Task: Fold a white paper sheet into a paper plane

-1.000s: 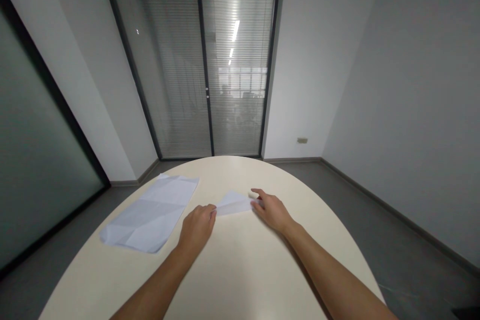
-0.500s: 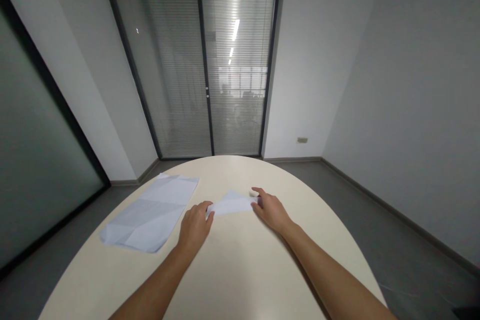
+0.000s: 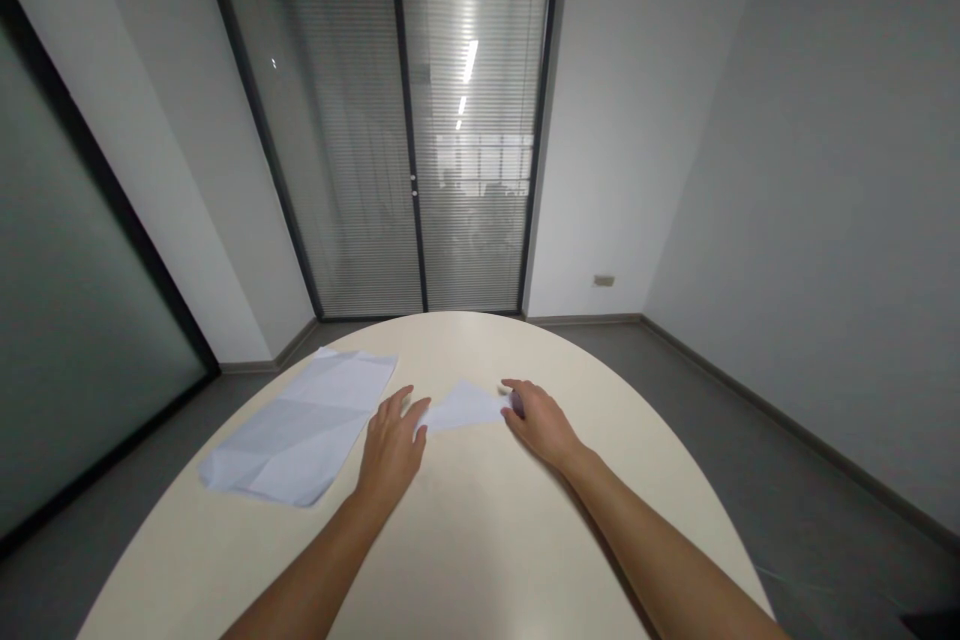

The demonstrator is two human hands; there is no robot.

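Even, dim-grey indoor light. Brightest source: ceiling strip lights glowing through blinds on the glass door [image 3: 405, 135], beyond the hands. Soft faint shadows on tabletop [image 3: 480, 540] under forearms. Wide-angle bowing at edges; focus sharp.

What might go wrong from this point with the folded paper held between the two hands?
1. The left hand lies open, fingers spread at the folded paper's left tip, so the fold may spring up.
2. Only the right hand pins the other end; a push may slide the paper across the smooth table.
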